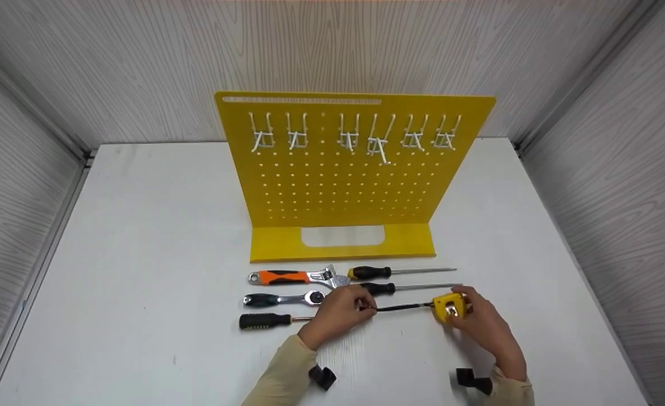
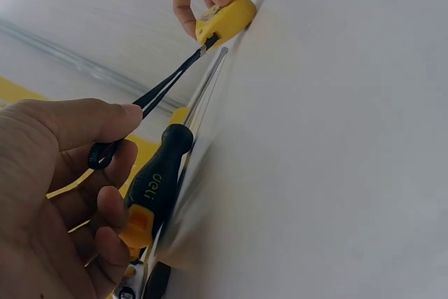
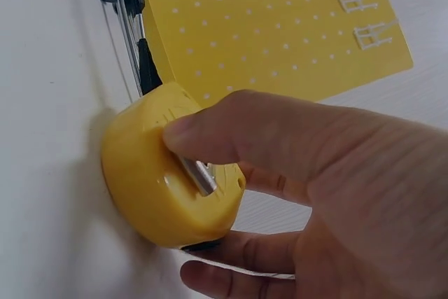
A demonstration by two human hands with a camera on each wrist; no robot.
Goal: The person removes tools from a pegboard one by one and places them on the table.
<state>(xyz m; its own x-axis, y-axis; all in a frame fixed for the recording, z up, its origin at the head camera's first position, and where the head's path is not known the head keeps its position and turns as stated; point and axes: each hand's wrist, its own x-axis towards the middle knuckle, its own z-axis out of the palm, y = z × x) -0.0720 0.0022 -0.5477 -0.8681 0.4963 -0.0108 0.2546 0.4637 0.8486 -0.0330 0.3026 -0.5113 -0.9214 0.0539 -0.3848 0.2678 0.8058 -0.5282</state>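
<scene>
My right hand [image 1: 483, 324] grips a yellow tape measure [image 1: 444, 308] between thumb and fingers, low over the white table. A black wrist strap [image 1: 403, 307] runs from its case to my left hand [image 1: 340, 313], which pinches the strap's looped end between thumb and forefinger. In the left wrist view the strap [image 2: 164, 85] is drawn out straight between both hands. The thumb lies by the metal clip [image 3: 199, 176] on the case in the right wrist view. Just beyond the left hand lies a screwdriver with a black handle [image 2: 164, 169] and yellow end.
A yellow pegboard [image 1: 343, 186] with several white hooks [image 1: 378, 145] stands behind. Before it lie an orange-handled adjustable wrench [image 1: 284, 277], a ratchet wrench [image 1: 276, 300], a black-handled screwdriver [image 1: 264, 321] partly behind the left hand, and another screwdriver [image 1: 371, 273]. Walls rise on both sides.
</scene>
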